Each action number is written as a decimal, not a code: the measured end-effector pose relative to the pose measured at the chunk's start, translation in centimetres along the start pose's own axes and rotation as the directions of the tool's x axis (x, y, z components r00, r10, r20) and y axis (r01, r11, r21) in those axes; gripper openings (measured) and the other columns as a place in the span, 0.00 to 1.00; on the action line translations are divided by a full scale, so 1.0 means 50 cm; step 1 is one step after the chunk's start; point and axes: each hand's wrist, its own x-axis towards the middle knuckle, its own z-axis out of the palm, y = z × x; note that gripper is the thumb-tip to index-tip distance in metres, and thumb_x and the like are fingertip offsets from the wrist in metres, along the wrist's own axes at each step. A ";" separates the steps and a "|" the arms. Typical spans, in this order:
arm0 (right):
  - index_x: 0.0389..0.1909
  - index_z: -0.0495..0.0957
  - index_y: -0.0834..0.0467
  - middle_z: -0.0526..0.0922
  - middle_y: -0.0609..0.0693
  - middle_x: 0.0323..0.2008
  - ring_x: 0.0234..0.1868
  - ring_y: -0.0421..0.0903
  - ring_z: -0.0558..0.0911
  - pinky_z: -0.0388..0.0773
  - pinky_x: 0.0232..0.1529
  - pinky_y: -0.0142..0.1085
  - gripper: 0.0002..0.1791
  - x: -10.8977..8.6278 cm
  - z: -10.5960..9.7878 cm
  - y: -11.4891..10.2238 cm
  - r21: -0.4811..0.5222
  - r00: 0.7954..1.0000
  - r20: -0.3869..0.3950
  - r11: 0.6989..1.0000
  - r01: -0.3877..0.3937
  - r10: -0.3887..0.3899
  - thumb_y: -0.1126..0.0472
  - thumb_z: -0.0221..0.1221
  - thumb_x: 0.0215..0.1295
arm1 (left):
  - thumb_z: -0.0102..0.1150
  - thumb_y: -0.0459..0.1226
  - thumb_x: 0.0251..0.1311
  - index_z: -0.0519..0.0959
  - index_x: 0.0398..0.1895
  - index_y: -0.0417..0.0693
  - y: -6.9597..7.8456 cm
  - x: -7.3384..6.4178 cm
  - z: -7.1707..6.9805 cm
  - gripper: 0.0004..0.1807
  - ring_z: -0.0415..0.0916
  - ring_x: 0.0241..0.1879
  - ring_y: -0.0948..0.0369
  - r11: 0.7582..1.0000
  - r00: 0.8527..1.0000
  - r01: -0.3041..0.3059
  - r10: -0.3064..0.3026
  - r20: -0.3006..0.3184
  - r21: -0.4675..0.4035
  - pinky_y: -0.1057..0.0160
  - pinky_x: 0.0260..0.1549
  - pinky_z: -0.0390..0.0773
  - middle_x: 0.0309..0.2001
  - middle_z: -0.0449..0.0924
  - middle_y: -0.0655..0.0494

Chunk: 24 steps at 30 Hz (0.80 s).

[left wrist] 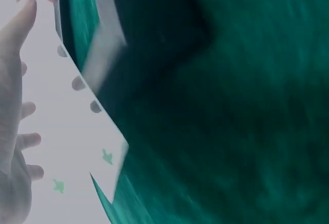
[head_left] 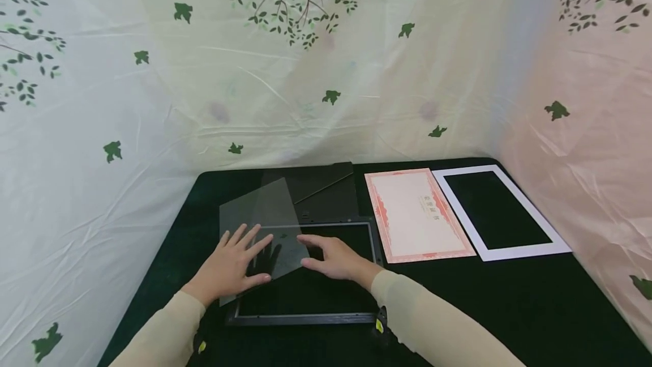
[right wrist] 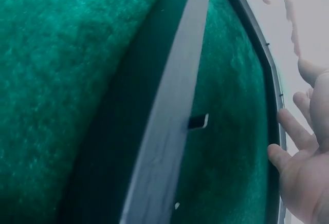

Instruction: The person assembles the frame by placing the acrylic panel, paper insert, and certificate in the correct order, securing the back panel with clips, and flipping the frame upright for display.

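Observation:
A clear sheet is tilted above the left part of a black picture frame lying on the table. With its fingers spread, my left hand lies against the sheet's lower left part; reflections show beside it. The right hand is at the sheet's right edge, fingers extended and thumb apart. Whether its fingertips touch the sheet is unclear. In the left wrist view the sheet looks pale, with the hand beside it. The right wrist view shows the frame's side and the right hand.
A black backing board with a diagonal strip lies behind the frame. To the right are a red-bordered certificate and a white rectangular mat. Dark green cloth covers the table, with patterned curtains around it.

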 end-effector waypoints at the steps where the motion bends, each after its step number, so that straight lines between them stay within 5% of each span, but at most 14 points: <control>1: 0.71 0.61 0.42 0.68 0.41 0.67 0.66 0.42 0.68 0.66 0.63 0.47 0.32 -0.002 -0.001 0.002 0.000 1.000 0.000 1.000 0.002 -0.002 0.42 0.55 0.68 | 0.46 0.74 0.51 0.58 0.74 0.65 -0.010 -0.002 0.004 0.48 0.50 0.71 0.40 1.000 1.000 0.012 -0.012 0.009 -0.006 0.31 0.60 0.54 0.74 0.53 0.47; 13: 0.71 0.60 0.41 0.68 0.40 0.66 0.65 0.41 0.69 0.65 0.64 0.46 0.32 -0.045 -0.026 0.035 0.042 0.998 -0.067 0.999 0.002 0.001 0.49 0.58 0.68 | 0.40 0.75 0.53 0.53 0.76 0.62 -0.098 -0.023 0.038 0.50 0.52 0.67 0.31 0.987 0.988 0.153 -0.152 0.023 -0.054 0.28 0.56 0.55 0.74 0.46 0.39; 17: 0.72 0.60 0.44 0.67 0.42 0.67 0.64 0.43 0.71 0.66 0.64 0.47 0.31 -0.062 -0.038 0.037 0.152 0.997 -0.078 0.988 0.018 -0.007 0.52 0.57 0.69 | 0.41 0.74 0.54 0.51 0.76 0.60 -0.108 -0.019 0.048 0.51 0.58 0.64 0.31 0.967 0.976 0.214 -0.209 0.053 -0.136 0.30 0.55 0.60 0.74 0.45 0.36; 20: 0.72 0.59 0.48 0.65 0.45 0.69 0.63 0.44 0.72 0.69 0.61 0.46 0.31 -0.071 -0.042 0.034 0.296 0.997 -0.074 0.955 0.026 -0.004 0.58 0.55 0.71 | 0.42 0.73 0.55 0.50 0.76 0.58 -0.110 -0.014 0.055 0.51 0.65 0.60 0.33 0.946 0.967 0.253 -0.242 0.078 -0.204 0.33 0.54 0.65 0.73 0.46 0.34; 24: 0.73 0.57 0.51 0.64 0.49 0.69 0.62 0.46 0.74 0.73 0.57 0.44 0.30 -0.077 -0.046 0.032 0.487 0.996 -0.084 0.873 0.011 0.035 0.67 0.50 0.73 | 0.42 0.72 0.56 0.50 0.76 0.55 -0.108 -0.007 0.063 0.51 0.66 0.59 0.33 0.934 0.961 0.272 -0.253 0.106 -0.232 0.34 0.54 0.66 0.72 0.48 0.33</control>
